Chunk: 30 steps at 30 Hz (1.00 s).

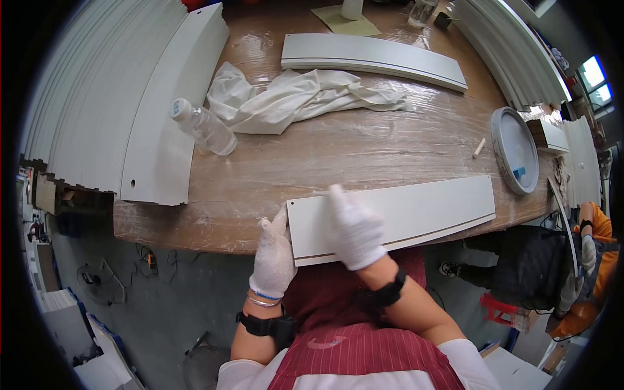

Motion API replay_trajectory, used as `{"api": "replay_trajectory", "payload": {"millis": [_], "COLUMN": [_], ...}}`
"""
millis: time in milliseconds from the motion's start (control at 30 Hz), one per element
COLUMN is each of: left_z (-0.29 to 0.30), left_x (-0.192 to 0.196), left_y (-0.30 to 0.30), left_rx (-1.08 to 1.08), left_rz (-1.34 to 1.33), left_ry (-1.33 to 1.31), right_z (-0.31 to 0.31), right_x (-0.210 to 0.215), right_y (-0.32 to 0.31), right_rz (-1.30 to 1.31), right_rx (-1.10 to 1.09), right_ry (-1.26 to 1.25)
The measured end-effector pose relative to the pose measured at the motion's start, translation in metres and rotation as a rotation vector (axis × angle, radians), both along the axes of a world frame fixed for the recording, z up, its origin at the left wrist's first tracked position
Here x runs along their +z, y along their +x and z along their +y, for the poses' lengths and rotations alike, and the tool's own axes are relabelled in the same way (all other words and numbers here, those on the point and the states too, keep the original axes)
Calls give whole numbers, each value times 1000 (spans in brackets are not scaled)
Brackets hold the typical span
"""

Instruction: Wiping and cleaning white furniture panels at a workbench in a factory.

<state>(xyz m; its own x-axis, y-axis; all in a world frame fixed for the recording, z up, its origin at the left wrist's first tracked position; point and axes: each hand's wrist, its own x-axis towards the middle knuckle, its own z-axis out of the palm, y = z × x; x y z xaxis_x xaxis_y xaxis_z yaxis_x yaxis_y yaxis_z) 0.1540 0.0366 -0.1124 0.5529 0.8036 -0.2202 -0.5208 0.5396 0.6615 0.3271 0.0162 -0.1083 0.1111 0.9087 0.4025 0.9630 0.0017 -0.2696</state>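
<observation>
Left hand (273, 259) — at left end of white board (432, 209); right hand (356, 229) atop.

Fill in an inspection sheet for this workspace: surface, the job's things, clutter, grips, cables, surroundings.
Surface: brown table, covered in wrinkled clear film.
Job's things: white board, a dark line along its near edge.
Clutter: white cloth, clear bottle, round grey lid, second white board, stacked boards at left.
Grips: left grip, gloved, touches the board's left end; right grip, gloved, over its face, anything held is hidden.
Cables: dark cables on the floor at left.
Surroundings: person in orange at right, red stool nearby.
</observation>
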Motion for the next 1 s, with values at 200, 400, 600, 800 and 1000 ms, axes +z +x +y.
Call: {"api": "replay_trajectory", "payload": {"millis": [200, 400, 600, 800, 1000], "left_z": [-4, 1, 3, 2, 1], "left_x": [-8, 2, -7, 3, 1], "left_y": [-10, -9, -16, -10, -6], "left_rx": [123, 7, 82, 84, 160], "left_rz": [-4, -34, -129, -136, -96], "left_ry": [-196, -167, -219, -245, -249], "right_z": [12, 13, -18, -57, -55], "right_x": [9, 17, 3, 6, 13], "right_y": [-56, -34, -27, 34, -62], "right_rz": [152, 129, 281, 53, 161], "right_rx": [290, -25, 220, -79, 311], "right_ry": [-51, -13, 69, 48, -176]}}
